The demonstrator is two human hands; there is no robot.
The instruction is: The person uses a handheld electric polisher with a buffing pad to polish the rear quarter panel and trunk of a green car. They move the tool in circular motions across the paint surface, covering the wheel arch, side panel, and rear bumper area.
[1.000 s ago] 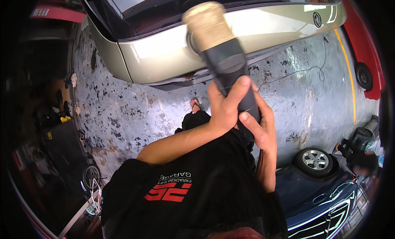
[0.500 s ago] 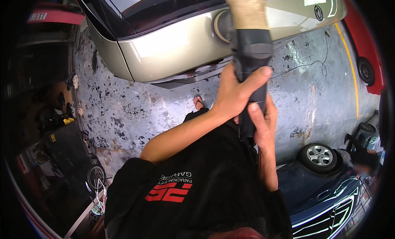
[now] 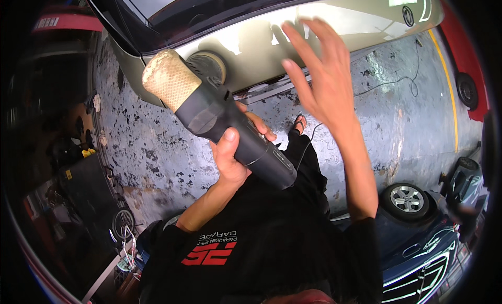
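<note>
My left hand (image 3: 232, 152) is wrapped around the body of a black car polisher (image 3: 217, 116) with a tan, textured cover over its head end. The tool slants from upper left down toward my body. At its far side, the round pad (image 3: 212, 66) faces the left part of the beige car's rear panel (image 3: 251, 50); I cannot tell whether it touches. My right hand (image 3: 327, 76) is off the tool, fingers spread and slightly blurred, over the middle of the panel. Its fingers show as a shadow or reflection there. Contact is unclear.
A thin cable (image 3: 308, 142) hangs near the tool's rear end, and more cord (image 3: 410, 84) lies on the worn grey floor. A red car (image 3: 470, 69) stands at right. Behind me at lower right are a dark blue car (image 3: 413, 251) and a wheel (image 3: 407, 198).
The polisher has swung left along the panel and now tilts leftward. My right hand has let go of it and moved up to the panel; my left hand still holds it.
</note>
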